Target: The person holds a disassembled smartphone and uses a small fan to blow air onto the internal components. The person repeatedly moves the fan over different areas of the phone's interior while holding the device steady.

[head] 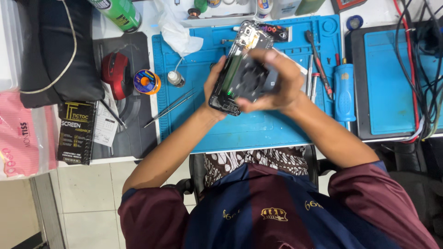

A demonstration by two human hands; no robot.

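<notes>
black box (76, 133), pink packet (20, 138) far left

Head camera, steeply downward (close) over blue work mat (258, 129)

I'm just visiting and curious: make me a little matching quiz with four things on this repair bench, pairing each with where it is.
Things:
1. opened phone
2. tweezers
3. solder spool
4. blue electric screwdriver

Places:
A. at the mat's right edge, lying lengthwise
B. held above the blue mat between the left hand and right hand
C. just off the mat's left edge, beside a red tool
D. lying slantwise on the mat's left part

Pairs: 1-B, 2-D, 3-C, 4-A
</notes>
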